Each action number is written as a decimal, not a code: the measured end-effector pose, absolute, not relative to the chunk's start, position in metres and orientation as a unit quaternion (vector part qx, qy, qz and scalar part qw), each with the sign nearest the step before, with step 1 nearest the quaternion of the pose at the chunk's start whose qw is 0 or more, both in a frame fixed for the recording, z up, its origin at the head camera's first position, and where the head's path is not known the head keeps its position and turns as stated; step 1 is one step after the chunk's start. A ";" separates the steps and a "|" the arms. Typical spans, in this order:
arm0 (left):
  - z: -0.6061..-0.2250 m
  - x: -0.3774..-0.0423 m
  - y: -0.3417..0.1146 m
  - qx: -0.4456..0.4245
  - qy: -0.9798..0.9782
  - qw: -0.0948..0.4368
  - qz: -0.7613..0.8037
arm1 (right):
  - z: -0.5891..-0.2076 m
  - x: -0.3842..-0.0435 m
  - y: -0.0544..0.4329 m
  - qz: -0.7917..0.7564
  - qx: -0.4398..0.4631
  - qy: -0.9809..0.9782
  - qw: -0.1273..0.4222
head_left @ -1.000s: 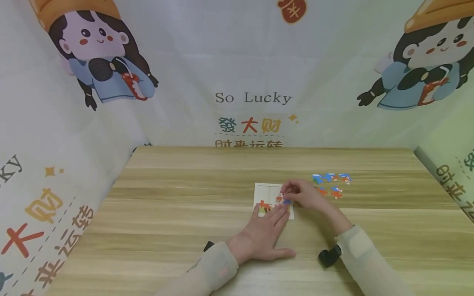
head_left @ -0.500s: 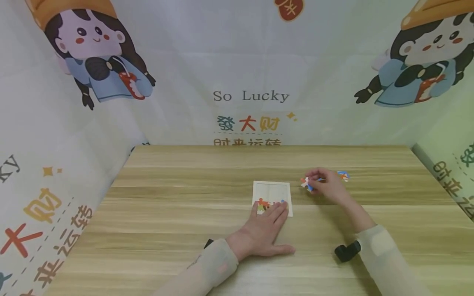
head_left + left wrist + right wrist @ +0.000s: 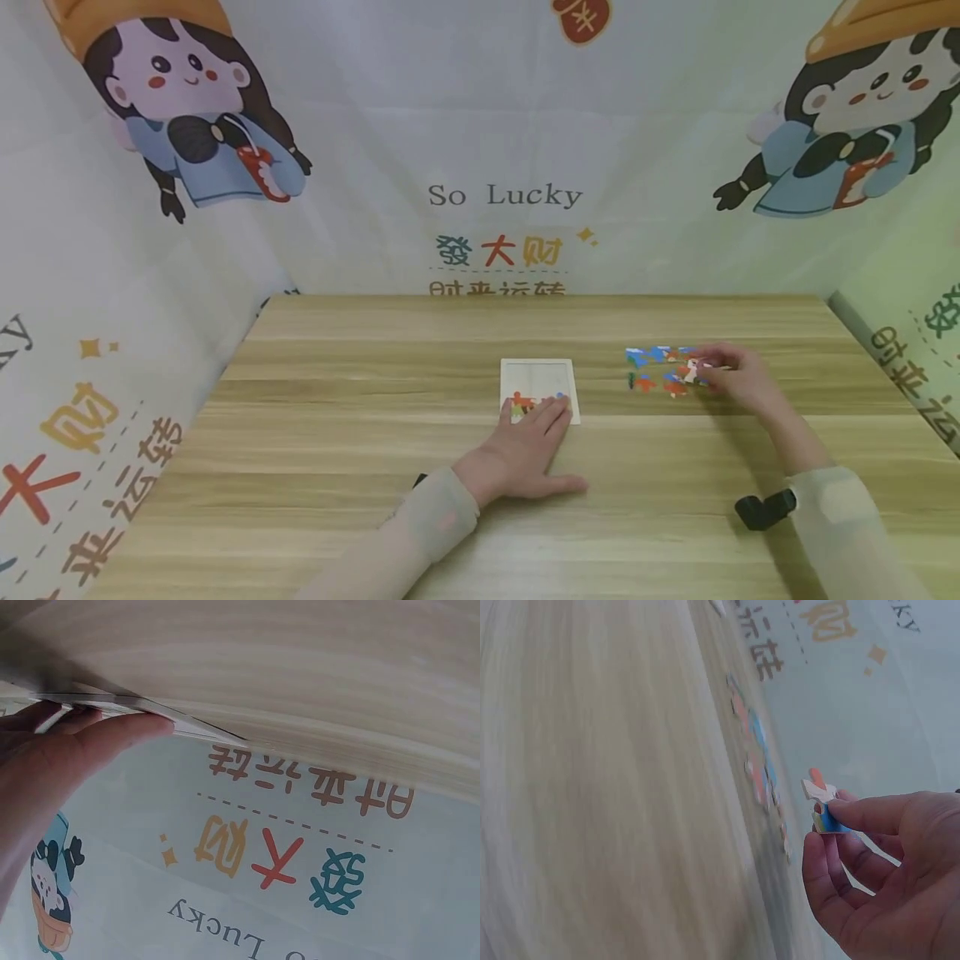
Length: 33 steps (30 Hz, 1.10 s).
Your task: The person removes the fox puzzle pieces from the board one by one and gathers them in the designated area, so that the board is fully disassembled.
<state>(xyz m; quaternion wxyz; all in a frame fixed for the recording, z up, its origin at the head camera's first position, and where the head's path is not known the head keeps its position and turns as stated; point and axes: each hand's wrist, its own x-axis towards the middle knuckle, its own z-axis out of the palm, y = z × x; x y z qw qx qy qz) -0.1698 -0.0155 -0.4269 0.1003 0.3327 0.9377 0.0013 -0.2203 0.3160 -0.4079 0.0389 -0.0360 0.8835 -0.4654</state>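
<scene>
A white puzzle tray lies on the table, with several orange, green and blue pieces fitted along its near side. My left hand rests on the tray's near part, fingers straight, hiding some of those pieces. To the right, my right hand pinches a puzzle piece of white, orange and blue between thumb and fingers, raised off the table in the right wrist view. Several loose puzzle pieces lie in rough rows just left of that hand. In the left wrist view, the fingers touch the tray's edge.
The wooden table stretches out on both sides of the tray. Behind it hangs a printed cloth backdrop meeting the table's far edge. A black wrist camera sits on the right sleeve.
My right hand has moved from the tray rightward, past the loose pieces, carrying a puzzle piece. The left hand stays on the tray. The head view has shifted slightly.
</scene>
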 end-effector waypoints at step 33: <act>-0.434 -0.150 -0.017 0.300 0.948 0.108 -0.008 | -0.401 -0.220 0.295 -0.342 -0.012 0.939 -0.029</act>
